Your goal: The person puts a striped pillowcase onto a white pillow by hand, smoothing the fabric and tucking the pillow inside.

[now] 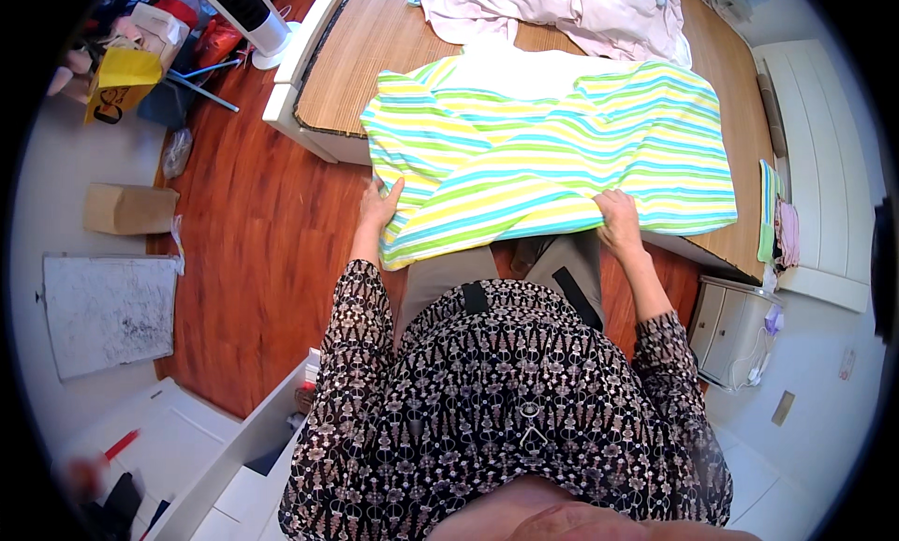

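A striped cloth (562, 148) in yellow, green, blue and white lies folded in a wide bundle over the near edge of a bed. Its near edge hangs in front of my legs. At the cloth's left edge, my left hand (378, 206) grips it with the thumb on top and the other fingers mostly hidden. Farther right, my right hand (618, 221) has its fingers closed on the near edge. White fabric (524, 71) shows along the far side of the stripes.
The bed (342, 73) carries a woven mat and a crumpled pale pink cloth (581, 12) at its far end. A white tower fan (253, 21) and piled bags stand at the far left. On the right is a small cabinet (726, 330); a whiteboard (112, 307) leans at left.
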The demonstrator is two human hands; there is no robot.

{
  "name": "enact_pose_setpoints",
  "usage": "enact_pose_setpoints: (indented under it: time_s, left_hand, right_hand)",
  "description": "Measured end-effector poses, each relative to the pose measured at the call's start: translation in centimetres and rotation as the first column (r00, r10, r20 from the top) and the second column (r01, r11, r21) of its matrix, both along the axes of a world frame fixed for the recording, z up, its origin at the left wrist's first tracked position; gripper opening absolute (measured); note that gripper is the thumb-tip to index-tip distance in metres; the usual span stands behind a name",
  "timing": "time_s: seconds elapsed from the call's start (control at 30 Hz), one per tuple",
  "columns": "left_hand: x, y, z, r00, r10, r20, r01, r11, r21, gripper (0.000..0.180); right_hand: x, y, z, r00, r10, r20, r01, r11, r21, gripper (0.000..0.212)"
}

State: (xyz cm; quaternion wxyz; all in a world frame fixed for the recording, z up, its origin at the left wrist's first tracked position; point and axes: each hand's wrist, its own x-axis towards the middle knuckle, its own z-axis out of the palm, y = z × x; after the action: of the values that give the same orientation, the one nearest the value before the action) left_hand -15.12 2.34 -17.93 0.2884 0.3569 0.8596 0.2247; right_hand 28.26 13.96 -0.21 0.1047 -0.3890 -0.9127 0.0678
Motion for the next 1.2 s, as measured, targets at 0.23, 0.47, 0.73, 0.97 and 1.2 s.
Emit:
enact_pose_setpoints:
  time_s: [0.23,0.47,0.73,0.97,1.2]
  left_hand:
    - [-0.4,-0.9,4.6,0.969,-0.091,0.228,0.031,0.967,0.254,0.048]
    - [0.2,-6.0,18.3,0.845,0.049,0.532,-0.365,0.78,0.508,0.037]
    - [2.3,-9.9,10.2,0.279,0.288,0.916,-0.23,0.946,-0.228,0.039]
    - [1.0,-5.4,5.2,0.409,0.305,0.86,-0.313,0.932,-0.182,0.039]
    - [-0.9,1.2,6.6,0.79,0.161,0.592,-0.308,0.939,0.156,0.038]
  right_hand:
    - [2.7,-1.2,0.3,0.992,-0.098,-0.082,0.094,0.994,-0.056,0.017]
    - [5.0,-5.0,2.5,0.985,-0.075,-0.154,0.067,0.996,-0.055,0.014]
    - [5.8,-9.4,-5.0,0.98,-0.185,-0.071,0.164,0.958,-0.236,0.025]
    - [5.9,-8.4,-5.4,0.984,-0.169,-0.048,0.151,0.953,-0.263,0.032]
    - [5.2,-6.1,0.9,0.981,0.06,0.186,0.065,0.798,-0.599,0.038]
